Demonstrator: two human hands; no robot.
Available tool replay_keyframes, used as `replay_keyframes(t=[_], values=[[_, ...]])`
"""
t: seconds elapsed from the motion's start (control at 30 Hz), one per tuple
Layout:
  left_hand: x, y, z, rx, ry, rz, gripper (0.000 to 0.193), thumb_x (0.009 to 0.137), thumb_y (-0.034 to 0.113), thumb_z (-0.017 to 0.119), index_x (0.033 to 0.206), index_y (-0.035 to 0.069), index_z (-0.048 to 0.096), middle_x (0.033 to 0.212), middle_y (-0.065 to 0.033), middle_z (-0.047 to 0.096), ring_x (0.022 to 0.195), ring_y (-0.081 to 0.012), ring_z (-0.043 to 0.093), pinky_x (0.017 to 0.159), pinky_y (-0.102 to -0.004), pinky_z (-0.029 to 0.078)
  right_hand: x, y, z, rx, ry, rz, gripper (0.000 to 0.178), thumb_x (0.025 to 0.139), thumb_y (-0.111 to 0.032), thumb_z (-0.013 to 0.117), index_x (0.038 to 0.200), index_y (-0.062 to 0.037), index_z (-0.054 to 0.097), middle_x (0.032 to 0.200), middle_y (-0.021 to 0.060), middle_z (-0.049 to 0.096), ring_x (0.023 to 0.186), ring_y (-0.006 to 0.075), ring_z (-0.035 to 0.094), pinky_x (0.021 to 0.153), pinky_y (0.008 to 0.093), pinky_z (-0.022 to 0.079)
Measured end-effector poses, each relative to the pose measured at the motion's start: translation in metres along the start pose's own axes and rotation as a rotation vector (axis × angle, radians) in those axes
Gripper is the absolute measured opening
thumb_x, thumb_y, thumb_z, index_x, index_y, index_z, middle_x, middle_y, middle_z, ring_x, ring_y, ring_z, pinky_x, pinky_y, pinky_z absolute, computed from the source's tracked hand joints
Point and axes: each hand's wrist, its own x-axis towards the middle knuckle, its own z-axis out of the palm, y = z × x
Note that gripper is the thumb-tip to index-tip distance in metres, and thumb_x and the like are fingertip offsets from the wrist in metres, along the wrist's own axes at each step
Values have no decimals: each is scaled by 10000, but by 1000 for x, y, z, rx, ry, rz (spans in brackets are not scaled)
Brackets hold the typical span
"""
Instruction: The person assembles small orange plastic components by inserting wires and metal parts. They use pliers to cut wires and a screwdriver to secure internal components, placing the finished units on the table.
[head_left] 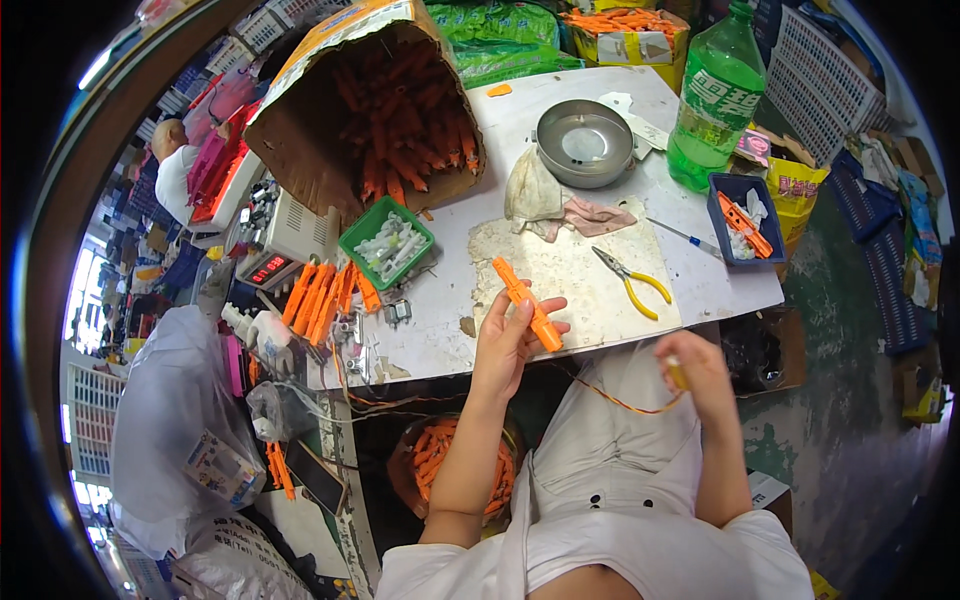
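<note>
My left hand point(502, 348) is closed around a long orange plastic piece point(527, 305), held tilted above the table's near edge. My right hand point(710, 378) is lifted over my lap at the right, slightly blurred. Its fingers grip a small yellow-handled tool point(679, 376) trailing a twisted red and yellow wire point(630, 406); the tool's tip cannot be made out. Yellow-handled pliers point(634, 284) lie on the table between and beyond my hands. A green tray point(424, 238) of small whitish parts sits left of the orange piece, with several similar orange pieces point(318, 303) beside it.
A cardboard box point(300, 150) full of orange pieces lies on its side at the back left. A metal bowl point(560, 150), a rag point(533, 190), a green bottle point(715, 90), a screwdriver point(690, 238) and a dark blue bin point(746, 262) stand or lie across the table point(450, 345).
</note>
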Motion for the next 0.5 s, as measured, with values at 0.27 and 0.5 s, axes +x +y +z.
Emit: replay_keyframes(t=[0.27, 0.5], values=[[-22, -13, -7, 15, -77, -57, 464, 960, 253, 493, 1341, 34, 346, 1080, -230, 618, 821, -257, 680, 693, -313, 568, -15, 15, -72, -1042, 554, -331, 210, 847, -164, 603, 985, -7, 624, 989, 151, 612, 975, 314, 549, 852, 392, 429], [-43, -22, 15, 80, -136, -126, 464, 950, 201, 505, 1347, 22, 346, 1026, -218, 639, 798, -259, 680, 689, -318, 553, 67, -15, 9, -1047, 279, -679, 150, 821, -113, 617, 944, -27, 606, 977, 120, 590, 985, 295, 531, 864, 376, 420]])
